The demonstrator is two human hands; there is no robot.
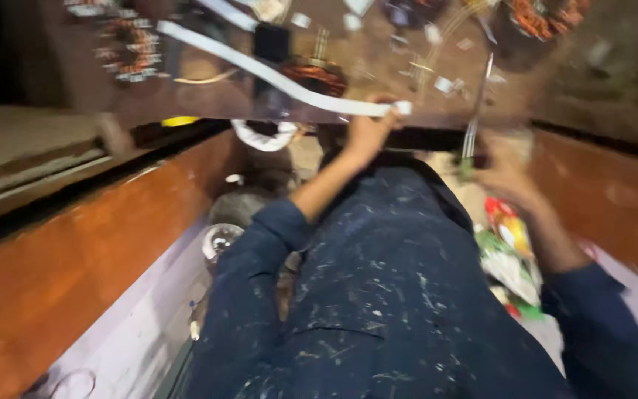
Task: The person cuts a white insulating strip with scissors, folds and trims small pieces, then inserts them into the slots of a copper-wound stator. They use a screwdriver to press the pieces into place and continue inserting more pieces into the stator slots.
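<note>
- dark blue cloth flecked with pale paint, the person's lap (393, 295), fills the near view and hides much of the floor beneath.
- bright red, green and white wrappers (509, 255) lie just beside the lap, under the right forearm.
- a round metal part (221, 239) sits by the left elbow, near an orange-brown wall (75, 258).
- the left hand (367, 133) is clamped on the end of a long white strip (275, 74) that runs up and away across the workbench (378, 59).
- the right hand (500, 170), well apart from the left, is blurred; it seems closed around a thin metal tool (475, 118), though the grip is unclear.
- farthest off, copper-wound coils (133, 46) rest on the workbench among small white scraps.
</note>
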